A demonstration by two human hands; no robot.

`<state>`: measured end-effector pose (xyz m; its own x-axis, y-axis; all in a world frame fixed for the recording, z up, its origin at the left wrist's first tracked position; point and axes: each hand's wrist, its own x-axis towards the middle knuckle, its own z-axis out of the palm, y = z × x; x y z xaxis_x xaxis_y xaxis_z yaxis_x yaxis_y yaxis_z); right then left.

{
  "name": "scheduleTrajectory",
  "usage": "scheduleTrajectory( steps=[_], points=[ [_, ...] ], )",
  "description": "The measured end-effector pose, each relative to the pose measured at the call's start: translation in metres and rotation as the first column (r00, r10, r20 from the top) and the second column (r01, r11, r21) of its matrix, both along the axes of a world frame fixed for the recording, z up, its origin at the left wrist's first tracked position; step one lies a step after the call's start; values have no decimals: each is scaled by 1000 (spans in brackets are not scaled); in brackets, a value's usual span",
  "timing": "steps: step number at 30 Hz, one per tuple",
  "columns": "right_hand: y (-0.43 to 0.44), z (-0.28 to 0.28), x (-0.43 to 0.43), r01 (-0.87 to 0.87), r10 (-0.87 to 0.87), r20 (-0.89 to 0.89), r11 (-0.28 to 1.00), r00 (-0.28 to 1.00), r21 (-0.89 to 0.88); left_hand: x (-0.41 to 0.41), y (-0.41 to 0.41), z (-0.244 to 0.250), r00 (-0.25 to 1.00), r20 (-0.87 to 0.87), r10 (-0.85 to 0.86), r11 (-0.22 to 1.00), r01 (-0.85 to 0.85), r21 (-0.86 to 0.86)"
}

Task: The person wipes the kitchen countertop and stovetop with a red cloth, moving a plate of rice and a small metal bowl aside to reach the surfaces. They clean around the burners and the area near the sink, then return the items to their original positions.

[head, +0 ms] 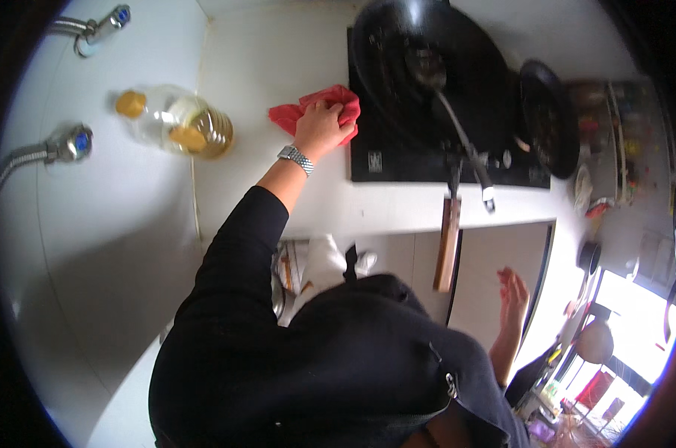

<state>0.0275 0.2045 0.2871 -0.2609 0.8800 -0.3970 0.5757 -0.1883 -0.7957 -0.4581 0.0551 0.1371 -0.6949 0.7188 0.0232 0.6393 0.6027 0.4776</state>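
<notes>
My left hand point(319, 127), with a metal-band watch at the wrist, is pressed over a crumpled red cloth point(346, 103). The cloth lies on the white countertop point(248, 190), up against the left edge of a black cooktop point(394, 165). On the cooktop sits a large dark wok point(483, 84), its wooden handle point(446, 246) reaching out past the counter's front edge. A long-handled metal ladle point(458, 126) rests in the wok. My right hand point(515, 294) hangs in the air in front of the counter, holding nothing, fingers loosely extended.
A clear plastic oil bottle point(175, 123) with a yellow cap stands by the left wall. Two valve taps point(72, 143) with hoses stick out of that wall. A smaller dark pan point(548, 120) is right of the wok. Blurred shelves point(623, 145) line the right side.
</notes>
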Motion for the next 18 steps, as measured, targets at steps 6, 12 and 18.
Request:
scheduleTrajectory(
  steps=[6,12,18],
  points=[
    [1,-12,53,-59,49,-114,995,992,-82,109,-50,-9,997,-73,10,1000,-12,-26],
    [-11,-27,131,-15,2,-121,995,993,-99,240,-56,-7,986,154,-60,998,59,9],
    [-14,-43,196,6,-34,-211,991,977,-131,336,16,-39,398,805,-439,851,-105,515]
  ],
)
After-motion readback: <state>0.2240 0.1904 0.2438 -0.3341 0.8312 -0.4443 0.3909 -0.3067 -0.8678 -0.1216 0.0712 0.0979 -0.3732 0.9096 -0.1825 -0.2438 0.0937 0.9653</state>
